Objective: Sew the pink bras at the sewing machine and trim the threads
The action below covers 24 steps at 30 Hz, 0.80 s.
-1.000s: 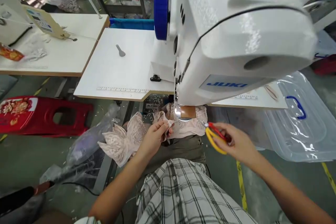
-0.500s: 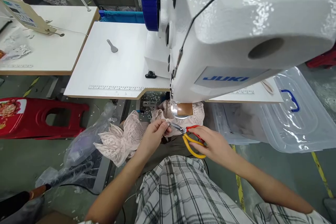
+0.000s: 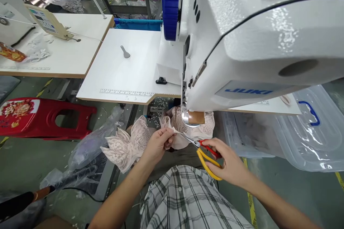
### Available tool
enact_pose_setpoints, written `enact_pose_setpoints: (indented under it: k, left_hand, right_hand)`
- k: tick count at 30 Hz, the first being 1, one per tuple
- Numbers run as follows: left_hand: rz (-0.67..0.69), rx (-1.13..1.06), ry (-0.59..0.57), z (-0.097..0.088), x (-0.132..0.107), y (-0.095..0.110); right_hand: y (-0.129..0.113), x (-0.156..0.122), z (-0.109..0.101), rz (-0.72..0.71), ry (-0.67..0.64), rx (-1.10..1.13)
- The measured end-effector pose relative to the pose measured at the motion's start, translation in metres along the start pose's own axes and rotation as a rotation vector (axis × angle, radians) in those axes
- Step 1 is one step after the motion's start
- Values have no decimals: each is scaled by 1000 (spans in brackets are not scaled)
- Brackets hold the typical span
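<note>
My right hand (image 3: pixel 228 159) grips scissors (image 3: pixel 206 159) with one red and one yellow handle, fingers and thumb in the loops. Their blades point left, with the tips at a pale strip beside my left hand (image 3: pixel 160 142). That hand is closed, thumb and fingers pinching the edge of a pale pink lace bra (image 3: pixel 179 139). Part of the bra lies under the sewing machine's head, near the needle area. More of the lace, a cup-shaped part (image 3: pixel 140 133), hangs left of my left wrist. Whether the blades touch the strip I cannot tell.
A white sewing machine (image 3: pixel 249 43) looms above my hands, with a white worktop (image 3: pixel 120 68) behind. Right of me stands a clear plastic box with a lid (image 3: pixel 319 132). On the left are a red stool (image 3: pixel 48 118) and plastic bags (image 3: pixel 91 146).
The view has shifted, so the machine and tables appear farther right and lower. My right hand has drawn the scissors slightly away from my left fingers, which still pinch the bra's edge.
</note>
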<state>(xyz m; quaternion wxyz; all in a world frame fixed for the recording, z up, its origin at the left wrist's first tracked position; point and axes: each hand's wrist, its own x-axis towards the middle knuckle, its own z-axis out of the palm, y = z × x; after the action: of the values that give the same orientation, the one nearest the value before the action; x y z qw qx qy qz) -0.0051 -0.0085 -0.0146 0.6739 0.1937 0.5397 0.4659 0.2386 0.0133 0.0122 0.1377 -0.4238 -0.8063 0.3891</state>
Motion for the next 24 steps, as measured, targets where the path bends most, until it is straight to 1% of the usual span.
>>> enact_pose_setpoints:
  k: [6, 14, 20, 24]
  left_hand:
    - [63, 53, 41, 0, -4, 1]
    - [178, 261, 92, -3, -7, 0]
    - [205, 281, 116, -6, -5, -5]
    - [206, 289, 139, -3, -5, -9]
  right_hand:
    - [-3, 14, 11, -9, -29, 10]
    - [-6, 32, 17, 40, -66, 31]
    - [-3, 29, 15, 21, -66, 48]
    - [0, 22, 14, -9, -34, 41]
